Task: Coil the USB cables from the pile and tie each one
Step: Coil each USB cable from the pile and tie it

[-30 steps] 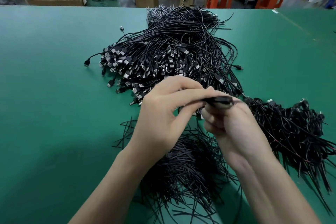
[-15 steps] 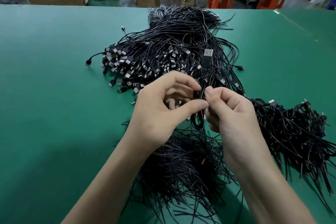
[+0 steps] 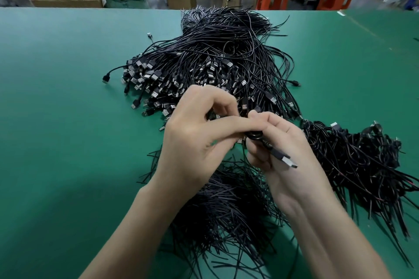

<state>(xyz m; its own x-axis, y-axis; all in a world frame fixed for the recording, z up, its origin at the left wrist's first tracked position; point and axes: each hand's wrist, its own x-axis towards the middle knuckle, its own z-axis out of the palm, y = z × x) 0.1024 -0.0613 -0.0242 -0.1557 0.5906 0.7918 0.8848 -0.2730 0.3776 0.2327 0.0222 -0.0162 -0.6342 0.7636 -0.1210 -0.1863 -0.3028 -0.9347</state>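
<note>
The small coiled black USB cable (image 3: 254, 136) is up between my hands over the green table (image 3: 68, 124), its silver plug pointing down to the right. My right hand (image 3: 294, 138) grips the coil and my left hand (image 3: 190, 140) pinches it. Beyond lies the big pile of loose black cables (image 3: 215, 59), at my right a heap of coiled cables (image 3: 353, 158), and under my wrists thin black ties (image 3: 226, 206).

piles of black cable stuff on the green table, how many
3: the big plug-ended pile at far centre, a tangled heap at right, a thin-strand heap nearest the camera.
</note>
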